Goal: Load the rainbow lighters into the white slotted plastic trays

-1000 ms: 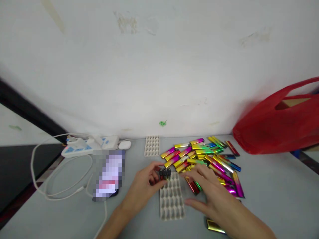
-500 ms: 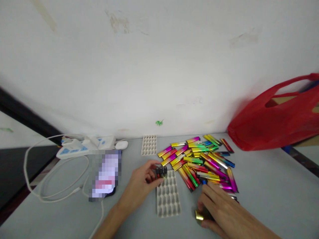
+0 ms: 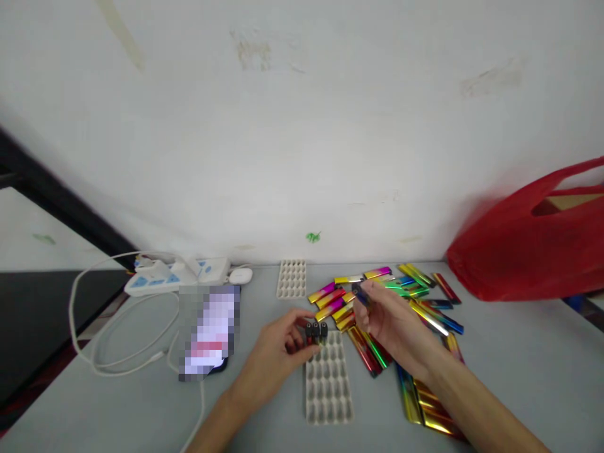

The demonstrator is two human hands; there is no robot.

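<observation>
1. head view, right hand (image 3: 384, 321): moved. half a second ago it was low at the near right, curled by a gold piece. now it's up over the pile of shiny pieces (image 3: 370, 352), thumb and fingers nearly closed, pinching a dark-ended piece (image 3: 361, 296). fingers hide most of that piece, can't tell its full shape or colour.
2. head view, left hand (image 3: 285, 343): same grip as before. fingers curled, thumb closed in, holding three black-topped pieces (image 3: 316, 332) side by side, tops up. they sit at the far end of the near tray (image 3: 329, 384); can't tell if they touch it.
3. head view, near right: a group of gold pieces (image 3: 436, 412) now shows beside and partly behind the right forearm. last frame the hand was over that spot. the forearm also covers part of the pile's right side.
4. head view, unchanged: near tray on the grey surface (image 3: 264, 409), left of the pile. far tray (image 3: 291, 279) close to the wall (image 3: 330, 126). phone (image 3: 212, 333), power strip (image 3: 212, 272) and white cable (image 3: 73, 302) on the left, red bag (image 3: 514, 251) on the right. whole scene sits slightly shifted, camera moved.
</observation>
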